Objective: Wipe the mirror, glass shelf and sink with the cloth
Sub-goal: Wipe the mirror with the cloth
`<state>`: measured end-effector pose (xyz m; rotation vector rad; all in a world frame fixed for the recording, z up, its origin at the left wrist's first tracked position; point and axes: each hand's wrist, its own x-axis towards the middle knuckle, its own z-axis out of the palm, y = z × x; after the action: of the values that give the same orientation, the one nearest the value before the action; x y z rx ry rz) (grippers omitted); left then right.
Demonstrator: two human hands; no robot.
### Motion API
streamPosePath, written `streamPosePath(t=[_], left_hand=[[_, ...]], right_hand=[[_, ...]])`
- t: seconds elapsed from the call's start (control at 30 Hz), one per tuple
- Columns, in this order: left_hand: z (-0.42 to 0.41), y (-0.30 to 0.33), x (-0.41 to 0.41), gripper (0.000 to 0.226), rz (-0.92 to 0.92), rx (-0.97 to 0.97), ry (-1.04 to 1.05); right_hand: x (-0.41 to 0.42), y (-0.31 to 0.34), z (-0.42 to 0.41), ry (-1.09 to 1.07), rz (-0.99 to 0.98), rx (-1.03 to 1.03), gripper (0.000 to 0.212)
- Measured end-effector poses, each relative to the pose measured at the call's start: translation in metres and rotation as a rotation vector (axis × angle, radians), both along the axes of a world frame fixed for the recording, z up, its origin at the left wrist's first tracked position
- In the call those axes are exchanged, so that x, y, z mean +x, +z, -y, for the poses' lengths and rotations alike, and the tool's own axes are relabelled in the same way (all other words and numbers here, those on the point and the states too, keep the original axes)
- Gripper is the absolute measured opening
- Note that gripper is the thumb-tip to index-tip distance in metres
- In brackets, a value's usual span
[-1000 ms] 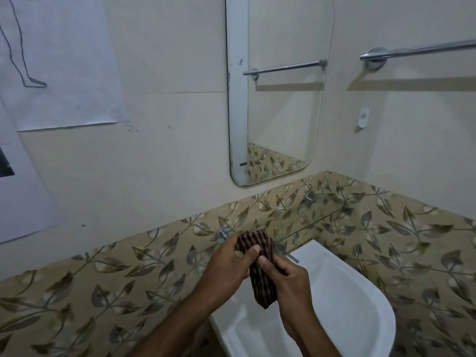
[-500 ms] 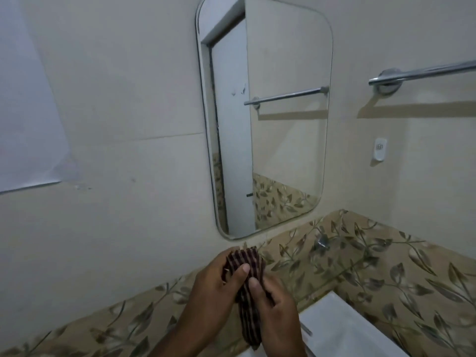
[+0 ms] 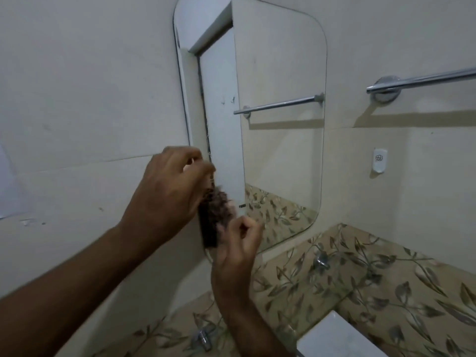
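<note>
Cloth [image 3: 213, 217]: dark, striped, bunched, raised in front of the lower-left corner of the mirror [image 3: 280, 124]; blurred, so contact with the glass can't be told. Left hand [image 3: 167, 194] grips its upper part, fingers curled round it. Right hand [image 3: 238, 249] just below, fingers curled at the cloth's lower edge, looks like a pinch but blur makes it hard to confirm. Glass shelf [image 3: 322, 276] below the mirror, against leaf-pattern tiles. Sink [image 3: 334, 338] corner at bottom. Towel rail [image 3: 422, 79] on the right wall.
</note>
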<state>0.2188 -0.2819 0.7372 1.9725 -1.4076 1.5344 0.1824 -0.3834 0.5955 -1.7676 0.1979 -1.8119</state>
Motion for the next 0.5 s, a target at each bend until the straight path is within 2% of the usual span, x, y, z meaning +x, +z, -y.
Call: streamPosePath(t=[0.1,0.17,0.2,0.27,0.33,0.4,0.5], left_hand=[[0.007,-0.018,0.016,0.022,-0.009,0.025,-0.014],[0.012,-0.023,0.020,0.024,-0.010,-0.009,-0.007],[0.014,-0.024,0.020,0.024,-0.015,-0.029,-0.003],[0.017,-0.026,0.020,0.025,-0.002,-0.039,0.023],[0.019,-0.028,0.021,0.026,0.034,-0.029,0.051],[0.020,-0.029,0.022,0.024,0.044,-0.036,0.046],[0.020,-0.029,0.024,0.025,0.050,-0.044,0.043]], right_hand=[[0.022,-0.010,0.001,-0.087,-0.087,-0.145,0.062],[0.030,-0.009,0.011,-0.127,-0.079,-0.155,0.070],[0.033,-0.009,0.017,-0.155,-0.062,-0.149,0.069],[0.034,-0.001,0.026,-0.058,0.032,0.032,0.053],[0.035,0.007,0.043,-0.027,0.127,0.156,0.048],[0.040,0.006,0.077,-0.148,0.172,0.164,0.036],[0.045,0.006,0.147,-0.330,0.167,0.275,0.037]])
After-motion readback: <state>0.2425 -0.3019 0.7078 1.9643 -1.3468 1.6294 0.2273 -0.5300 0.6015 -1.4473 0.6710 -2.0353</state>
